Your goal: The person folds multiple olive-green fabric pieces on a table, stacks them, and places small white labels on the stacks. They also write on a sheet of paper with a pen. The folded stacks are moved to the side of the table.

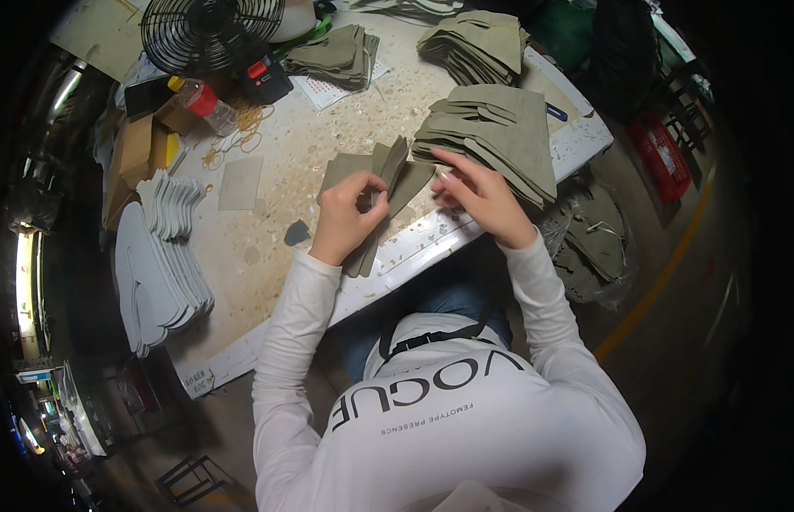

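Observation:
My left hand (pixel 351 215) is closed on a few olive-green cut fabric pieces (pixel 395 172), its thumb and index finger forming a ring near their middle. The pieces fan out above and below the hand, close to the front edge of the table. To their right is my right hand (pixel 485 198), fingers apart and partly curled, with nothing visible in it. Just beyond that hand lies a large stack of olive-green fabric pieces (pixel 508 128), its layers fanned toward the left.
More olive stacks (pixel 474 47) lie farther back on the worn table (pixel 282 179). Pale grey shaped pieces (pixel 162 273) are piled at the left. A black fan (pixel 211 34), a bottle (pixel 200 104) and a cardboard box (pixel 132 166) stand back left. A plastic bag of pieces (pixel 591 243) sits below the right edge.

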Tool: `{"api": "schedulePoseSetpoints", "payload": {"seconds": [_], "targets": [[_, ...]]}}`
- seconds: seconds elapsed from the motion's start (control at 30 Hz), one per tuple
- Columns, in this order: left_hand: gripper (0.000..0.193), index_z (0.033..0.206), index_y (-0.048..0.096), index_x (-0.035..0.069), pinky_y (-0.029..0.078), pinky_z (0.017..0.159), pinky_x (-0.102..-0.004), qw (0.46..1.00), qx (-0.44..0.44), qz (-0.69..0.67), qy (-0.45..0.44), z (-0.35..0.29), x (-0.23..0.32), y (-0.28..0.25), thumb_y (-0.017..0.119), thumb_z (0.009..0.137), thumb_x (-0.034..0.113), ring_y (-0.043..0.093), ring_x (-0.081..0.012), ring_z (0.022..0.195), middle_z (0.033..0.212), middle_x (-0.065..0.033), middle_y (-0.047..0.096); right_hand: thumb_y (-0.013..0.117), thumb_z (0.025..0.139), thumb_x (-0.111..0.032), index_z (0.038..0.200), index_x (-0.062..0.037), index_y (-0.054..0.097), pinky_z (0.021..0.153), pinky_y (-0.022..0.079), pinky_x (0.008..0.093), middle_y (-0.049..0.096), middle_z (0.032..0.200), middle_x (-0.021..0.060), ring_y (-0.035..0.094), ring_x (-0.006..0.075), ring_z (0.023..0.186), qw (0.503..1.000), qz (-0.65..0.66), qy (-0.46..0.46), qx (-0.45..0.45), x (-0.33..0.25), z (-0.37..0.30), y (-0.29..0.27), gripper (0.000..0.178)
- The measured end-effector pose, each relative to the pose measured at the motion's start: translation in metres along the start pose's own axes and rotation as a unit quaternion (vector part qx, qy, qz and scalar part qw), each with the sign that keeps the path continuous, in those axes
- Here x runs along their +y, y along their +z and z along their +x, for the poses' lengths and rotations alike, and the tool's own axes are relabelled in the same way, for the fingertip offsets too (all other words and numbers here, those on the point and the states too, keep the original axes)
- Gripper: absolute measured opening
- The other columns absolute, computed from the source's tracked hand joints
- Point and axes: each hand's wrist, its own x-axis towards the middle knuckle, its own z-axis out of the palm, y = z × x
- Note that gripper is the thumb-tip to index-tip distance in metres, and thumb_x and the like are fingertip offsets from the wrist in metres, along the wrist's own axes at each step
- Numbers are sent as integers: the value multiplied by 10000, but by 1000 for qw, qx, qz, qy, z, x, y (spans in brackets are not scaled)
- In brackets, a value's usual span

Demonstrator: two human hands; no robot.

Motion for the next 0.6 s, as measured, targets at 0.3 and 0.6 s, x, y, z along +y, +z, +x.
{"api": "schedulePoseSetpoints", "payload": {"seconds": [0.3, 0.6], "targets": [[247, 1091, 605, 21, 551, 721, -235, 985, 75, -146, -45, 4, -5, -30, 672, 853, 36, 672, -114, 787, 892, -76, 670, 590, 924, -313, 1211, -81, 637, 899, 489, 353, 685, 1095, 162, 653, 288, 1005, 969, -209, -51, -123, 3, 104, 30, 373], [91, 1002, 615, -26, 545, 715, -239, 955, 160, -241, -57, 5, -29, -62, 576, 948, 36, 652, -104, 767, 889, -61, 663, 560, 782, 15, 1208, -91, 635, 880, 481, 399, 612, 1119, 134, 602, 340, 1030, 852, -346, -273, -283, -64, 97, 50, 445]]}}
